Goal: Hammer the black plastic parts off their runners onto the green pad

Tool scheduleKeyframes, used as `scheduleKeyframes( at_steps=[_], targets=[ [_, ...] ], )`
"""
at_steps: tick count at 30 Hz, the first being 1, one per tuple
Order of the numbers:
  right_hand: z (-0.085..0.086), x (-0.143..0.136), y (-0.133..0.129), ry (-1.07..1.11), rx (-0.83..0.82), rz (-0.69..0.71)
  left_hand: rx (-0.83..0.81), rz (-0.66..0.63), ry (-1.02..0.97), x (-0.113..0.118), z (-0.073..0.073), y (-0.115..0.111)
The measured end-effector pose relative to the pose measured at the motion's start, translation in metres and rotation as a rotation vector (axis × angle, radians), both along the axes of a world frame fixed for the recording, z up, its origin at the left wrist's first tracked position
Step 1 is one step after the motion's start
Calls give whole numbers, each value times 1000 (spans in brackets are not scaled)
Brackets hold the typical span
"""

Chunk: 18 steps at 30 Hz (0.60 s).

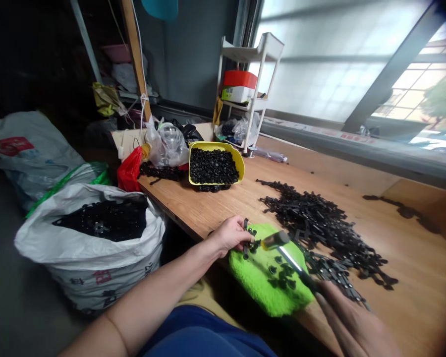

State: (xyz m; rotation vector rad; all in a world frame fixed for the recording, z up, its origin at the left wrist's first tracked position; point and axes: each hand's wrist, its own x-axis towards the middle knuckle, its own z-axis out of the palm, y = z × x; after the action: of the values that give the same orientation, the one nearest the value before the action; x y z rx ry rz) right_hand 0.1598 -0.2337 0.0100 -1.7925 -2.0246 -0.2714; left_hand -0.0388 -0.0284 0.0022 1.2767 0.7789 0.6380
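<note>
My left hand point(233, 235) pinches a small black plastic part point(246, 250) at the left edge of a bright green cloth point(252, 280). In my right hand point(351, 317) is the dark handle of a small hammer point(277, 240); its head, yellowish at one end, is just right of the black part and looks blurred. Several loose black round pieces point(282, 277) lie on the cloth below the hammer. Beyond the cloth, a large heap of black parts point(315, 215) spreads over the wooden table.
A yellow tray point(241, 161) full of black pieces stands on the wooden table point(193, 206). A white sack point(78, 263) with black parts is at the left. Behind are a red bag point(130, 171), clear plastic bags point(167, 144) and a white shelf rack point(262, 74).
</note>
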Motion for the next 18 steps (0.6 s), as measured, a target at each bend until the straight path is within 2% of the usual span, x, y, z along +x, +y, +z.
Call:
scheduleKeyframes(
  at_steps=[4,8,13,16,18],
  targets=[
    [3,-12,15,-56,74,-70,-1,-9,5,0,0,0],
    [5,-16,15,-175,-14,-43,18,-17,-12,1,-1,2],
    [18,-27,14,-62,35,-144,6,-40,-68,0,-4,2],
    [17,-24,13,-176,-34,-86,30,-35,-47,0,-4,2],
    [14,-20,12,-181,-41,-113,39,-24,-35,0,-3,2]
  ],
)
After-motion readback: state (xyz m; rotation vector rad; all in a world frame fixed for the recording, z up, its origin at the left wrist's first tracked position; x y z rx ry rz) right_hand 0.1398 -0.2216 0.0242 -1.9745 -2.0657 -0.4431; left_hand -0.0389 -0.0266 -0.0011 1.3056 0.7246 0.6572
